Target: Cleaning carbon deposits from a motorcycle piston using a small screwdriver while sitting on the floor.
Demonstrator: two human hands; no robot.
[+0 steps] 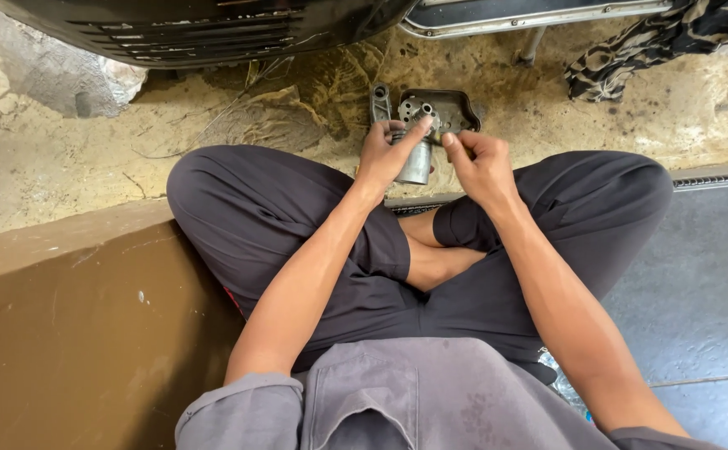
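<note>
I sit cross-legged on the ground. My left hand (386, 153) grips a grey metal cylinder-shaped engine part (416, 160), held upright over my legs. Its flanged top end (420, 109) with several holes shows above my fingers. My right hand (478, 163) is pinched at the part's right side, its fingertips touching the flange. What the fingertips pinch is too small to tell. Behind the part lies a dark metal cover (451, 109) on the ground.
A small dark metal bracket (380, 102) lies left of the cover on the oily, stained ground (281, 117). A black vehicle body (197, 29) overhangs at the top. A striped cloth (664, 37) lies top right. A brown step (64, 317) is left, grey tiles (697, 292) right.
</note>
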